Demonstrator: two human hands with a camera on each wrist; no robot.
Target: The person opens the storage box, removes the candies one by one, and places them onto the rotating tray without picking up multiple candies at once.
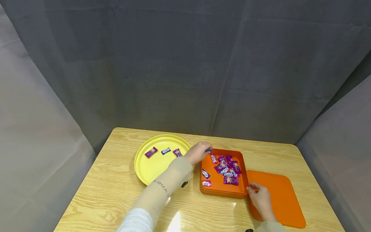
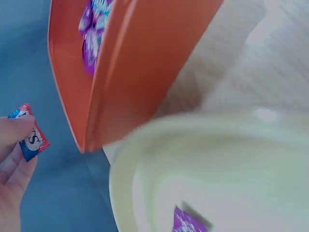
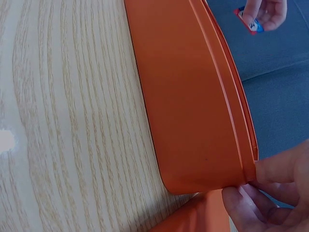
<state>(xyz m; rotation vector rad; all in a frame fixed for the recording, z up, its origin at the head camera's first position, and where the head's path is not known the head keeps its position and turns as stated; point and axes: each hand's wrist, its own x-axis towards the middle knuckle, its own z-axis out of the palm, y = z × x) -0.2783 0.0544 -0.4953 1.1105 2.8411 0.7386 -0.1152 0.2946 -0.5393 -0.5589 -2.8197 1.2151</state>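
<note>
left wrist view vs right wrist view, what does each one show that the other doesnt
Only the left wrist view shows the yellow plate with a purple candy on it, and the purple candies inside the orange box.

Only the right wrist view shows the right hand pinching the box's corner rim, the orange lid below it, and the bare wooden table.

Both show the orange box's outer wall and the left hand pinching a red and blue candy.
</note>
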